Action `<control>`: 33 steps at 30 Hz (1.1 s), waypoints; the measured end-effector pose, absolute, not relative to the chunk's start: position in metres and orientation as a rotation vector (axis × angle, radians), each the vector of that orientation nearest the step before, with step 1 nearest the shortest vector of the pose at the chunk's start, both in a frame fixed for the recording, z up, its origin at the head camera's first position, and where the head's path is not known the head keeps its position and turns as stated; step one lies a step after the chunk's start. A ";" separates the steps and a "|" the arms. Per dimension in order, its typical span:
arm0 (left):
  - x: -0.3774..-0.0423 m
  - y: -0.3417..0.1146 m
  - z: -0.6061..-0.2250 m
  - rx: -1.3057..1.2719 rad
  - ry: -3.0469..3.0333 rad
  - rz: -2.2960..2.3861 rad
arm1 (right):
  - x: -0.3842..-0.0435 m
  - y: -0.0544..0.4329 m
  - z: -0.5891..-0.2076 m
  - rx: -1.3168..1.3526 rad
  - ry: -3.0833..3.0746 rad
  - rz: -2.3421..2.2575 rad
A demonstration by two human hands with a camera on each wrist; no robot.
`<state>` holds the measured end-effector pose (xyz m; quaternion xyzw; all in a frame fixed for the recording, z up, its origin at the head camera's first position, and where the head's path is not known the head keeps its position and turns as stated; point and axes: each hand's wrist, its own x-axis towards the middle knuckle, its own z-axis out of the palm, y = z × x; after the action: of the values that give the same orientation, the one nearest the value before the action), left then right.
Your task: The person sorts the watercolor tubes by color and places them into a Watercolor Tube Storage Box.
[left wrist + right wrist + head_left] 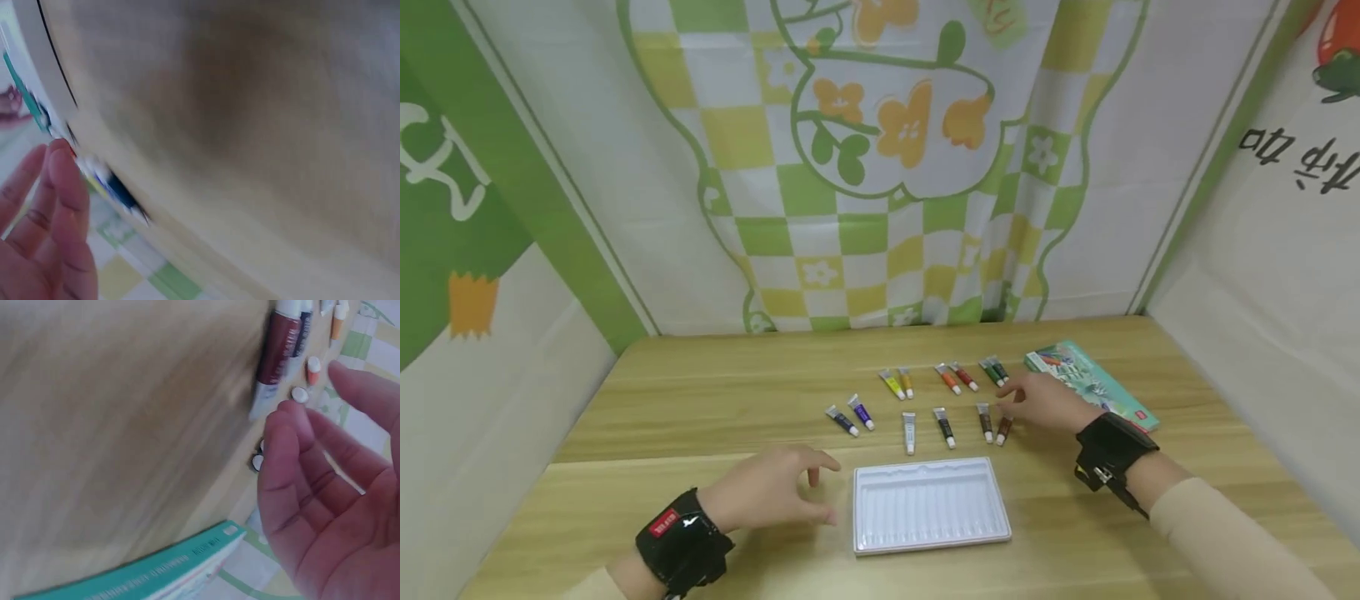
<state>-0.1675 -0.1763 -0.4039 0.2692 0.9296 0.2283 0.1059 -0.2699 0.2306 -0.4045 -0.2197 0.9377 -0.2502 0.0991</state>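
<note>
My right hand hovers by a dark red-brown paint tube, its fingers loosely bent. In the right wrist view the thumb and fingers are apart, and that tube lies just beyond the fingertips. A brown tube lies close by, then a black tube and a white tube. To the left of a white plastic tray with narrow ridged slots is my left hand, holding nothing, thumb and fingers spread apart.
Farther back lie yellow, orange, red and green tubes. Purple and dark blue tubes lie toward the left. A teal box sits behind my right hand. A patterned curtain hangs along the table's far edge.
</note>
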 end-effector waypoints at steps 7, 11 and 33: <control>-0.147 -0.158 -0.418 0.787 2.704 0.640 | -0.265 0.228 -0.419 -0.480 2.683 -0.839; -0.145 -0.153 -0.419 0.772 2.745 0.620 | -0.264 0.226 -0.423 -0.404 2.657 -0.886; -0.152 -0.133 -0.420 0.772 2.776 0.533 | -0.273 0.217 -0.422 -0.328 2.650 -0.956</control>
<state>-0.1521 -0.1332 -0.4198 0.2621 0.9421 0.1808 0.1056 -0.2727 0.2170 -0.4223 -0.1141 0.9235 -0.3331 0.1520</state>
